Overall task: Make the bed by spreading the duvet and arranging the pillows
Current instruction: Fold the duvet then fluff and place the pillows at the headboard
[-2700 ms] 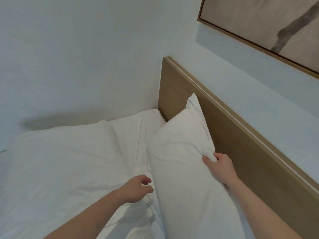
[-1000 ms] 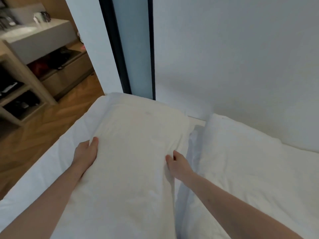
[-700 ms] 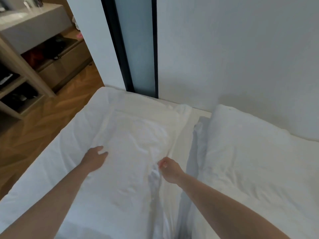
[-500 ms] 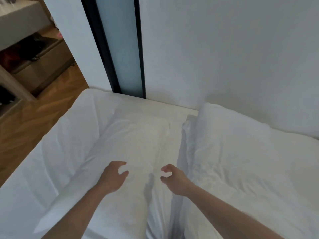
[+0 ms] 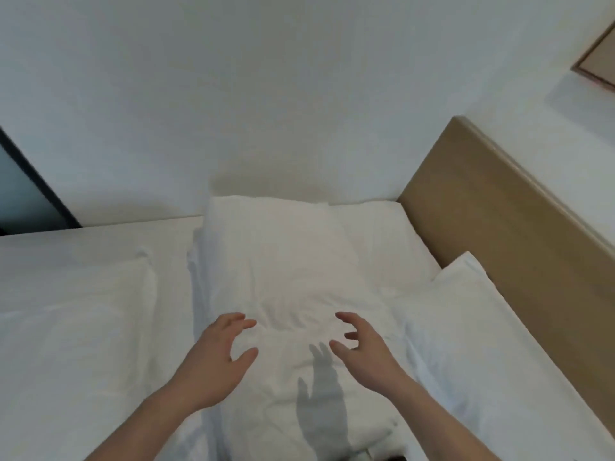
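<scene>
Over the middle of the bed (image 5: 83, 237), both hands are held above a white pillow (image 5: 286, 277) that lies flat. The left hand (image 5: 218, 356) and the right hand (image 5: 364, 349) are spread open with fingers curled, nothing grasped in either grip. A second pillow (image 5: 472, 327) is leaned against the wooden headboard (image 5: 519, 234) at the bed's right edge. The duvet (image 5: 70, 327) is spread toward the left.
</scene>
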A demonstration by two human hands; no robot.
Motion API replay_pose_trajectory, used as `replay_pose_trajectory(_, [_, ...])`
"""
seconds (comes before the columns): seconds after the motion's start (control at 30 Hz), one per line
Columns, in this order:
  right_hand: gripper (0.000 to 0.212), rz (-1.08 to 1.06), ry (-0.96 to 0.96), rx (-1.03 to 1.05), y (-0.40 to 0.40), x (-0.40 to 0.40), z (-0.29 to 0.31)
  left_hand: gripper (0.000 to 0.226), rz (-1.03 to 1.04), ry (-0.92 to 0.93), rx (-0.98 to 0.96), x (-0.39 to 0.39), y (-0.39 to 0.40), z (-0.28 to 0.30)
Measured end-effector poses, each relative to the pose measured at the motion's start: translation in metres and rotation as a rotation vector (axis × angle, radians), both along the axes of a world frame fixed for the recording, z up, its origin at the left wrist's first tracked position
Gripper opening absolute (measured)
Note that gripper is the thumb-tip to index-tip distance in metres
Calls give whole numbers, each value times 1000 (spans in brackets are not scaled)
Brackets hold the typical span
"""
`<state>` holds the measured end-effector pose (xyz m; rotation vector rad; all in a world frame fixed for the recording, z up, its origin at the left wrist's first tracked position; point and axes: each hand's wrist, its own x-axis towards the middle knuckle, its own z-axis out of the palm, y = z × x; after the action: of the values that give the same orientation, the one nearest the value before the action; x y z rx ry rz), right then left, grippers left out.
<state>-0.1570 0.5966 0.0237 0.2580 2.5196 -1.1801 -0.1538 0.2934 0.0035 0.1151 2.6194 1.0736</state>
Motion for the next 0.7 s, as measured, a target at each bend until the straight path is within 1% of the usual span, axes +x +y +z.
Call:
replay_pose_trajectory(0.1, [58,-99,-13,49,75,15,-1,48,-123,-11,17,-14,66,13])
replay_pose_trajectory(0.2, [63,-183,-9,109,152,26,-5,49,-222,-34,-10,-26,129,20])
replay_pose_trajectory(0.33, [69,-271,-23,202,246,32,-21,51,-293,-67,-56,-40,206,23])
replay_pose_trajectory(0.53, [85,-336,-164,307,367,17,-70,52,-321,-105,-121,-61,303,16])
replay_pose_trajectory(0.7, [103,-398,-335,382,436,8,-117,50,-337,-131,-159,-78,368,3])
